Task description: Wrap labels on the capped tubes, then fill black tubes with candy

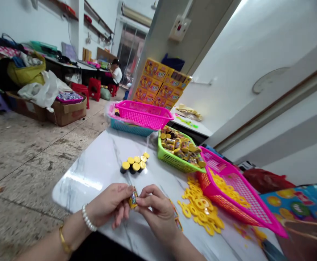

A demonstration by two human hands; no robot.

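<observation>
My left hand (116, 203) grips a small bottle (133, 199) with a colourful printed label, low over the near part of the table. From the other side, the fingertips of my right hand (155, 210) pinch the same bottle at its label. Partly covered by my right hand lies a flat strip with coloured edges (179, 222), perhaps labels. Beyond my hands stands a cluster of several small black bottles with yellow caps (135, 166). Loose yellow ring-shaped plastic pieces (200, 208) are heaped to the right of my right hand.
A green basket (171, 158) holds labelled yellow-capped bottles. Beside it, a pink basket (229, 208) contains more yellow pieces. Another pink basket (147, 116) rests on a blue one (131, 127) at the back, before stacked yellow boxes (158, 85). Far off, a person (116, 74) sits.
</observation>
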